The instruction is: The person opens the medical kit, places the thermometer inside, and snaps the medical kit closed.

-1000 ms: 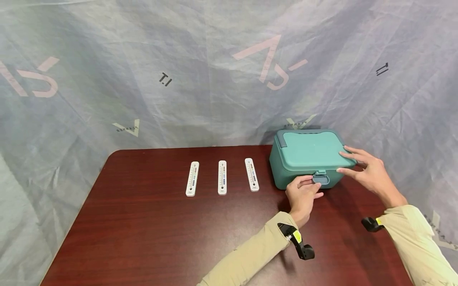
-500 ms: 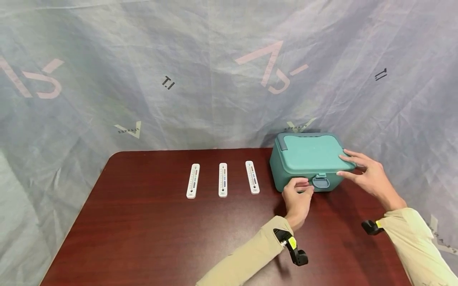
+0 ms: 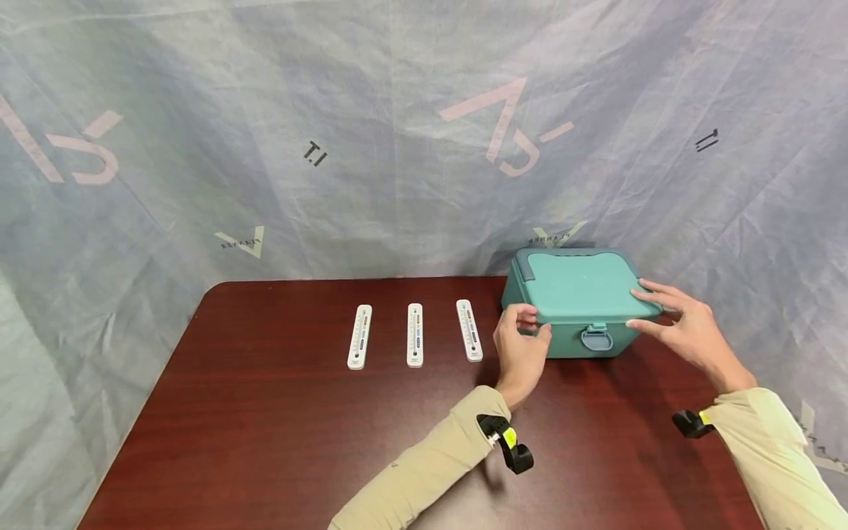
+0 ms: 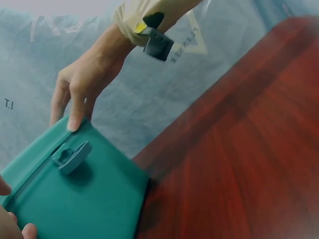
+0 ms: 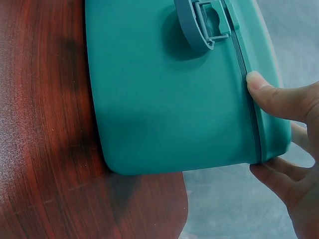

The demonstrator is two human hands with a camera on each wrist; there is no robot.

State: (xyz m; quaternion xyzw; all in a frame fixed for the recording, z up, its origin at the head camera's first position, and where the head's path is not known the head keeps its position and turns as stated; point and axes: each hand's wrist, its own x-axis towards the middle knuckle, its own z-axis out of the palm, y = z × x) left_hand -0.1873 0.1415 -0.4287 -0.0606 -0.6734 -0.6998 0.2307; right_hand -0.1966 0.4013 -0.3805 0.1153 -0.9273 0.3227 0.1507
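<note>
Closest, two beige sleeves [image 3: 424,467] come in along the bottom of the frame over a dark red-brown desk [image 3: 265,412]. Right of centre, the left hand [image 3: 520,357] bends its fingers at the front-left corner of a teal storage box [image 3: 564,342]; whether that grip is grasping, I cannot tell. At frame right, the right hand [image 3: 689,331] pinches the front-right corner of the lid [image 3: 583,283], which is down. The latch [image 3: 596,338] stands out between. Mid-frame lie three white thermometers [image 3: 414,335]; behind hangs a grey printed sheet [image 3: 371,206].

Reddish-brown table [image 3: 265,442] under three white thermometers [image 3: 414,336], one teal box [image 3: 583,283]
</note>
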